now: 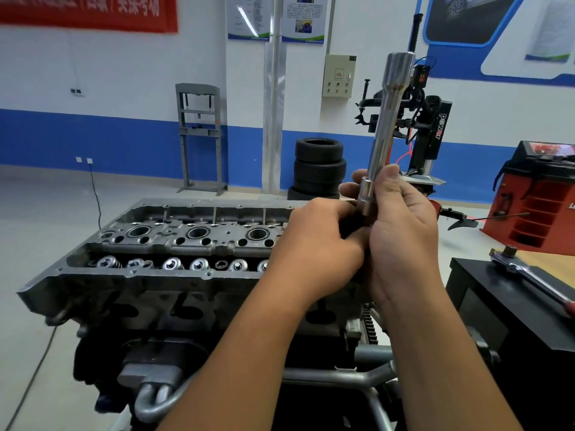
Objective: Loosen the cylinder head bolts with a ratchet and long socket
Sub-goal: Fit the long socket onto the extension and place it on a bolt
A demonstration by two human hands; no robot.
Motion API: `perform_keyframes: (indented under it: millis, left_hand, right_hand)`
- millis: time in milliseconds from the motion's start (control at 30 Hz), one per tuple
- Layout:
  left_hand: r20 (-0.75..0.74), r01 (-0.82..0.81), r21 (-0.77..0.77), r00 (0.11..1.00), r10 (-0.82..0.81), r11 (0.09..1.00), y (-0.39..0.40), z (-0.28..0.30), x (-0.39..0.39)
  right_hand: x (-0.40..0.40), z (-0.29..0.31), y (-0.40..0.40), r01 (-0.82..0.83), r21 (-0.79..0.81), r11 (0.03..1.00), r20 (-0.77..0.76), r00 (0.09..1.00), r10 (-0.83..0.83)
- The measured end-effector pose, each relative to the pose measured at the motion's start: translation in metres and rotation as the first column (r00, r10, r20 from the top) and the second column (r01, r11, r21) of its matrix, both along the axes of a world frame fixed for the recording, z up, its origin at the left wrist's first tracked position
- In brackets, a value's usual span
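Head view, from where I stand: a red banner (87, 10) with large pale characters, cropped and unreadable, hangs top left on a white wall with a blue band. Below it stands a grey shop press (200, 135), then wall posters (277, 17) whose small print is too fine to read, and a stack of tyres (319, 166). The cylinder head (155, 247) sits open on its stand in the foreground, valve springs in a row. Over its right end the left hand (314, 247) curls around a dark part I cannot make out, while the right hand (401, 231) grips the lower end of the long socket (384, 132), which points up, chrome and slightly tilted. Behind it a black tyre changer (435, 129) reads "power". Further right a red machine (541, 194) shows only a cut-off "L". A ratchet (529, 275) lies on the black surface (497, 306), well apart from both hands.
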State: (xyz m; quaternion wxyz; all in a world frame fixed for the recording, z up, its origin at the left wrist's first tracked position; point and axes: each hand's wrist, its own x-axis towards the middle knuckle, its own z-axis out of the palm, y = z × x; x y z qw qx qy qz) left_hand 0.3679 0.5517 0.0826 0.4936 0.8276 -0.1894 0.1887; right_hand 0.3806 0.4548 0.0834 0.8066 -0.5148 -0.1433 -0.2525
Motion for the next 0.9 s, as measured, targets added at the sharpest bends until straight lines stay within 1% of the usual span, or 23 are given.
perform_keyframes:
  millis: [100,167,300,367,433,533,567,633,733,833,900]
  left_hand:
    - [0.033,-0.046,-0.01,0.998,0.046,0.999,-0.0018,-0.0022,-0.0021]
    - [0.052,-0.07,-0.032,0.996,0.072,0.997,-0.002,-0.0033,-0.0029]
    - [0.027,0.014,-0.083,1.0,-0.012,0.996,0.0014,-0.0011,0.0]
    - [0.013,0.034,-0.084,0.999,-0.033,0.996,0.0035,-0.0004,0.0008]
    - [0.035,0.02,-0.089,0.999,-0.017,0.996,0.0037,-0.0025,0.002]
    - [0.069,-0.039,-0.112,0.997,0.047,0.993,0.0021,-0.0053,0.0038]
    - [0.068,-0.038,-0.12,0.997,0.046,0.992,0.0022,-0.0052,0.0045]
    - [0.042,0.011,-0.13,0.999,-0.005,0.992,0.0024,-0.0037,0.0041]
    - [0.001,0.074,-0.145,0.997,-0.075,0.987,0.004,-0.0018,0.0036]
    - [0.025,0.04,-0.151,0.999,-0.036,0.988,0.0044,-0.0031,0.0043]
    - [0.042,-0.006,-0.154,0.999,0.012,0.988,0.0039,-0.005,0.005]
  right_hand:
    - [-0.003,0.0015,-0.0002,-0.001,0.022,1.0,0.013,1.0,0.001]
    - [-0.0033,0.0012,-0.0005,0.007,0.009,1.0,0.019,1.0,-0.007]
    - [-0.0031,0.0007,0.0013,-0.008,-0.004,1.0,-0.004,1.0,0.008]
    - [-0.0021,0.0009,0.0012,-0.027,0.004,1.0,-0.007,1.0,0.027]
    - [-0.0024,0.0017,0.0011,-0.048,0.017,0.999,0.012,0.999,0.048]
    - [-0.0037,0.0022,0.0004,-0.025,0.01,1.0,0.034,0.999,0.025]
    - [-0.0039,0.0019,0.0007,-0.025,0.002,1.0,0.039,0.999,0.024]
    - [-0.0032,0.0011,0.0012,-0.028,-0.009,1.0,0.027,0.999,0.029]
    - [-0.002,0.0015,0.0012,-0.042,0.019,0.999,-0.02,0.999,0.042]
    - [-0.0039,0.0033,0.0016,-0.065,0.04,0.997,0.001,0.998,0.065]
    - [-0.0053,0.0039,0.0009,-0.043,0.025,0.999,0.015,0.999,0.042]
